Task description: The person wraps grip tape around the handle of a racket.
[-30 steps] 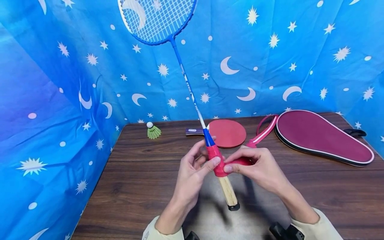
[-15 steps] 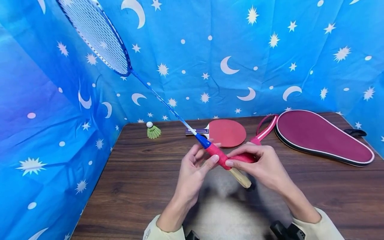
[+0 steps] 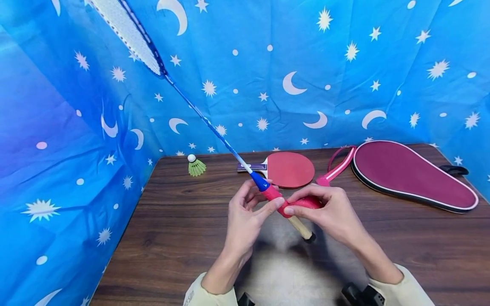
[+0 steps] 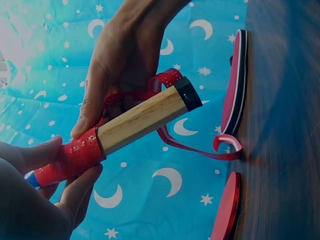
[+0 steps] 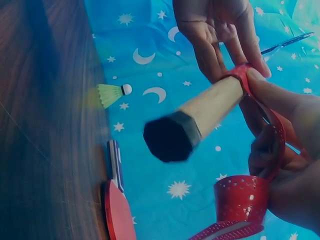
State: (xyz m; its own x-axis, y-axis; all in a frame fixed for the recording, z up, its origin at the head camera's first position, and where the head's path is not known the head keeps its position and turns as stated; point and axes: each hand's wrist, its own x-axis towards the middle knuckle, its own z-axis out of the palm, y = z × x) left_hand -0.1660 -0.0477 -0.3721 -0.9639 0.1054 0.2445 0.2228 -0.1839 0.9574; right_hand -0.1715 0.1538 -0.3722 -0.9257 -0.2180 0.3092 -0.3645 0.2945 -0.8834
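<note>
A blue badminton racket (image 3: pixel 208 123) slants up to the left above the table, its head cut off by the frame. Red perforated grip tape (image 4: pixel 75 157) wraps the upper handle, while the lower handle (image 4: pixel 145 119) is bare wood with a black end cap (image 5: pixel 170 137). My left hand (image 3: pixel 246 219) grips the wrapped part between thumb and fingers. With thumb and forefinger my right hand (image 3: pixel 331 210) pinches the tape where it leaves the handle. The loose tape (image 5: pixel 242 200) curls below that hand, and its tail reaches the table behind.
On the table (image 3: pixel 168 238) lie a red table tennis bat (image 3: pixel 291 170), a yellow-green shuttlecock (image 3: pixel 196 165) at the back left, and a maroon bat case (image 3: pixel 405 174) at the right. A blue cloth (image 3: pixel 214 42) with stars and moons hangs behind.
The racket has turned: its head has swung left and now shows nearly edge-on, and the handle end has moved right. Both hands keep their hold on handle and tape.
</note>
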